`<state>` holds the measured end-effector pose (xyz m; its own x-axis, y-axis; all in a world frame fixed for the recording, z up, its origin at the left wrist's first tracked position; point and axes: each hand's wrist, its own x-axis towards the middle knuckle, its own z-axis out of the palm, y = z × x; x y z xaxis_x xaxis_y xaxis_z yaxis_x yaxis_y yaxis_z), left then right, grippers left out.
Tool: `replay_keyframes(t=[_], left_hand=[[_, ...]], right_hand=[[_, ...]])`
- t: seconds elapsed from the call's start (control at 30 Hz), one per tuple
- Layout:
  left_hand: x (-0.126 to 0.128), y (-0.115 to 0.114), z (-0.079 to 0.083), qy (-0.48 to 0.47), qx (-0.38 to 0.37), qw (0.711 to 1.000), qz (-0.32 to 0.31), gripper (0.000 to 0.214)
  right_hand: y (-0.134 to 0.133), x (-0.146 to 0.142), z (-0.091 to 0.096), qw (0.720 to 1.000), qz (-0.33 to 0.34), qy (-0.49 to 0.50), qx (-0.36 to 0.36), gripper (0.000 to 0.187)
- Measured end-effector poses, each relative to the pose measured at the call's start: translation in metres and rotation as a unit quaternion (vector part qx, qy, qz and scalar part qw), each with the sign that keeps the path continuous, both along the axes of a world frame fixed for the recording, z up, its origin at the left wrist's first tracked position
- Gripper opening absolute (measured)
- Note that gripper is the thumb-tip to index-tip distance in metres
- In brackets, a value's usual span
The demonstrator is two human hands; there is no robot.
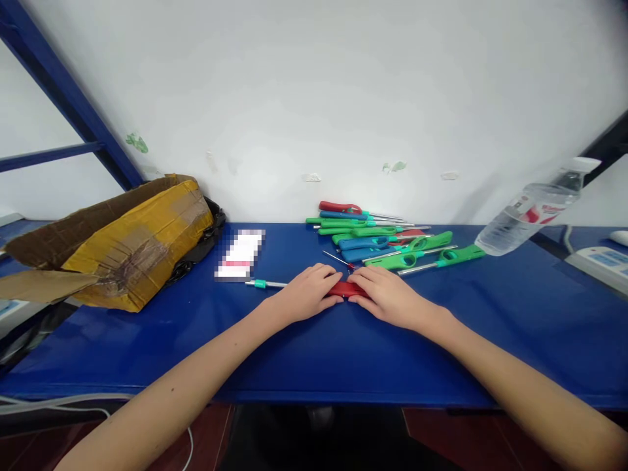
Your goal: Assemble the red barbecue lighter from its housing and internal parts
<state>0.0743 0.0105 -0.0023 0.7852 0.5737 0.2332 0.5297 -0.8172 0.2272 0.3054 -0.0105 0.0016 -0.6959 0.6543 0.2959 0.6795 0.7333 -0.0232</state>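
On the blue table, both hands meet around the red handle of a long-necked gas lighter [345,289]. My left hand [310,292] is closed over the handle's left part, my right hand [387,294] over its right end. A metal tube with a teal collar [260,284] points out leftward past my left hand; its join to the handle is hidden. Just beyond my right fingertips shows a thin metal shaft with a red end, like a small screwdriver [337,259]. Whether my right hand touches it I cannot tell.
Several green, blue and red lighters [377,229] lie piled behind my hands. A tilted-looking water bottle [527,212] stands at right, near a white device [601,265]. At left are a taped cardboard box [142,255] and a blurred-out white item [240,254]. The wall rises behind.
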Motion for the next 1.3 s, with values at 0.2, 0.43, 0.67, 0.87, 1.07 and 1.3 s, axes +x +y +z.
replay_keyframes(t=[0.2, 0.43, 0.67, 0.87, 1.07, 1.3], left_hand=[[0.002, 0.002, -0.001, -0.029, -0.017, 0.999, -0.017, 0.019], [0.003, 0.003, 0.001, -0.055, -0.069, 0.996, -0.006, 0.016], [0.004, 0.005, 0.003, -0.041, -0.071, 0.997, 0.0, 0.017], [0.004, 0.006, 0.002, -0.057, -0.082, 0.995, 0.005, 0.019], [0.006, 0.009, 0.0, -0.069, -0.097, 0.992, 0.036, 0.021], [-0.002, 0.008, 0.006, -0.063, -0.092, 0.993, 0.046, 0.038]], right_hand=[[0.0, 0.0, 0.002, 1.0, 0.006, 0.002, -0.011, 0.028], [-0.001, -0.001, 0.008, 1.0, 0.011, -0.013, -0.014, 0.027], [-0.002, -0.007, 0.01, 0.997, -0.008, -0.079, 0.021, 0.026], [-0.001, -0.006, 0.011, 0.999, 0.005, -0.052, 0.002, 0.022], [0.002, -0.004, 0.012, 0.999, 0.004, -0.039, -0.03, 0.025], [0.002, -0.003, 0.009, 0.999, 0.003, -0.014, -0.029, 0.026]])
